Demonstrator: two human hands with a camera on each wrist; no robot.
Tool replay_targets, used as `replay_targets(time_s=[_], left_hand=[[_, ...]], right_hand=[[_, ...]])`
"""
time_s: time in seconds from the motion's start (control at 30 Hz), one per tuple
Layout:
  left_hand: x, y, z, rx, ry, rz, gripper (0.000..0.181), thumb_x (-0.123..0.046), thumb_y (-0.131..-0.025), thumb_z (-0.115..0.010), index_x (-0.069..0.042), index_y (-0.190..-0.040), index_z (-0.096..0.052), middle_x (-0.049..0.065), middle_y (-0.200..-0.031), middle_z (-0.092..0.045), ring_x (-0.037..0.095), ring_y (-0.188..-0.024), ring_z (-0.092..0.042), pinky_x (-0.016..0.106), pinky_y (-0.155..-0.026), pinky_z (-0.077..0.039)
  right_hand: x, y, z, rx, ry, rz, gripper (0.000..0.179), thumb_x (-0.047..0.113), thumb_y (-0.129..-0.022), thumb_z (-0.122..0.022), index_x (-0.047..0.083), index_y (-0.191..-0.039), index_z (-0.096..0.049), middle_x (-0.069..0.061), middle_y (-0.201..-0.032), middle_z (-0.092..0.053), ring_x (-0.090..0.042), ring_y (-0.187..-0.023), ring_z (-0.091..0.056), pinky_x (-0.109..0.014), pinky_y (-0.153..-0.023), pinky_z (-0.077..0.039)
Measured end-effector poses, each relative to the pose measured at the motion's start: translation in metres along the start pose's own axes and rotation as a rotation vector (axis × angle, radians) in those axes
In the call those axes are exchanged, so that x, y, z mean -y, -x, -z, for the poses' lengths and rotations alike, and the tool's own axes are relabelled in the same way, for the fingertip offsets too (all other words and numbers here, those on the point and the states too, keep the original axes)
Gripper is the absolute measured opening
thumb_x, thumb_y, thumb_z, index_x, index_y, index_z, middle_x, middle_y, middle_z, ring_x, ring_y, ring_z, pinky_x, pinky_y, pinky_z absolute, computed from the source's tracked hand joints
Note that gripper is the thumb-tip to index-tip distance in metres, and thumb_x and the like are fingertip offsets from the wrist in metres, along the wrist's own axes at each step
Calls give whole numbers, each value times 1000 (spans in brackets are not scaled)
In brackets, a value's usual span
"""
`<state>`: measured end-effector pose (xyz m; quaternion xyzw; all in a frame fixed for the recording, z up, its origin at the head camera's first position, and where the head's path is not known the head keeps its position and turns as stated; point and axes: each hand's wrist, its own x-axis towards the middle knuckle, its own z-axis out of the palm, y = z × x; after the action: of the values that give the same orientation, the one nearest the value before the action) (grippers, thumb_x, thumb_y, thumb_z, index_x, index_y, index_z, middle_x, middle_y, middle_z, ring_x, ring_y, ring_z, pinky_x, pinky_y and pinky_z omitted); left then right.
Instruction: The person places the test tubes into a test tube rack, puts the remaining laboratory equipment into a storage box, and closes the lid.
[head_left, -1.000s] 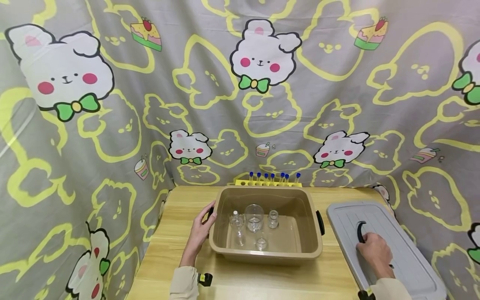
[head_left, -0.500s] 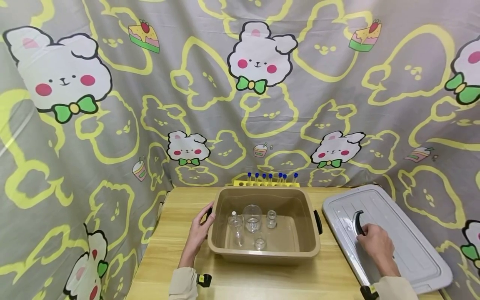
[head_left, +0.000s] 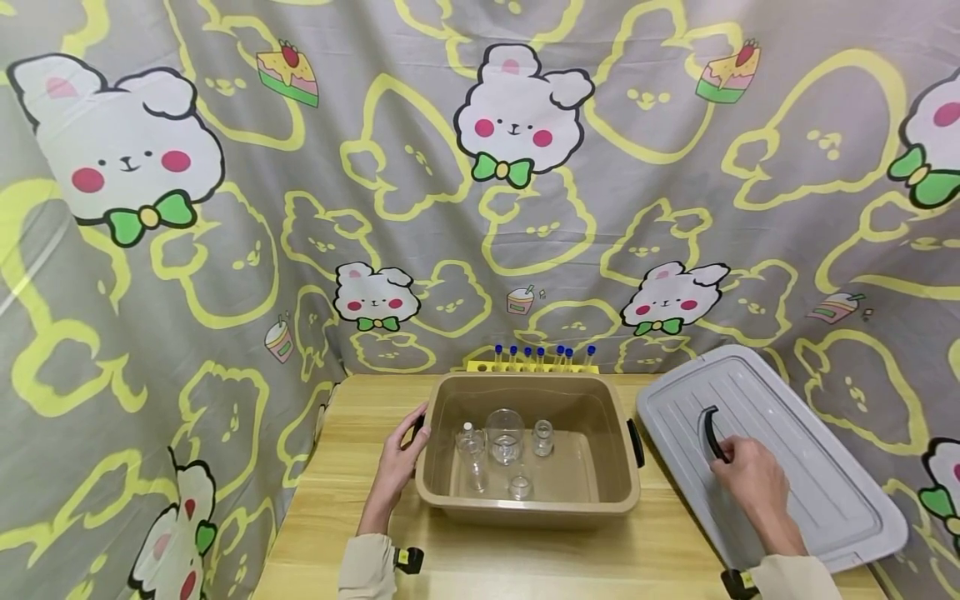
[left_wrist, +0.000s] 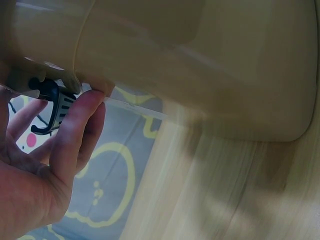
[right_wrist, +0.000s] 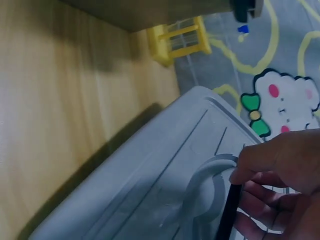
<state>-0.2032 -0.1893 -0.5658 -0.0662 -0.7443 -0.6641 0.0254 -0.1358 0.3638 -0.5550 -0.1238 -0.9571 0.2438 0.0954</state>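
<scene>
A brown plastic storage bin [head_left: 525,507] stands on the table with several clear glass vessels inside, among them a large round beaker [head_left: 506,442], a small jar [head_left: 543,438] and a little cup-like one [head_left: 520,484]. My left hand [left_wrist: 65,140] holds the bin's left side, its fingers curled about the black latch [left_wrist: 57,105] and a fingertip against the bin wall. With my right hand [head_left: 753,492] I grip the curved black handle [head_left: 712,429] of a grey lid [head_left: 810,467]. The lid is tilted, and a shadow runs along its edge in the right wrist view.
Behind the bin stands a yellow rack [head_left: 480,365] of tubes with blue caps [head_left: 527,352]. A second black latch [head_left: 636,443] sits on the bin's right side. Wooden tabletop [head_left: 360,400] surrounds the bin. A rabbit-patterned curtain [head_left: 420,225] closes off the back and sides.
The lid has been shifted up and away at the right, and its far end now sits higher against the curtain. My right hand moved with it. The left hand and bin stayed put.
</scene>
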Motion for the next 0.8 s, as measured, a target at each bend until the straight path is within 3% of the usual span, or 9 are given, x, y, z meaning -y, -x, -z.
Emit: replay_targets(time_s=[0.37, 0.6, 0.8], left_hand=[[-4, 2, 0, 1, 5, 6, 46, -16, -106, -59, -6, -151, -52, 21, -155, -45, 44, -130, -52, 26, -88, -53], [-4, -1, 0, -5, -24, -12, 45, -17, -106, -59, -7, -150, -53, 17, -156, -45, 34, -143, -40, 20, -100, -45], [-1, 0, 1, -4, -21, -1, 46, -16, -106, -59, -7, -150, -53, 17, -156, -45, 32, -144, -40, 18, -100, -44]], right_hand=[[22, 3, 23, -52, -6, 111, 22, 5, -77, -71, -3, -97, -75, -11, -81, -70, -26, -67, -62, -40, -52, -46], [39, 2, 44, -96, 5, 160, 23, 4, -75, -72, -3, -96, -74, -13, -82, -70, -34, -72, -64, -46, -54, -48], [51, 4, 54, -127, 8, 205, 23, 3, -73, -72, -4, -95, -72, -15, -82, -69, -39, -76, -64, -50, -56, -48]])
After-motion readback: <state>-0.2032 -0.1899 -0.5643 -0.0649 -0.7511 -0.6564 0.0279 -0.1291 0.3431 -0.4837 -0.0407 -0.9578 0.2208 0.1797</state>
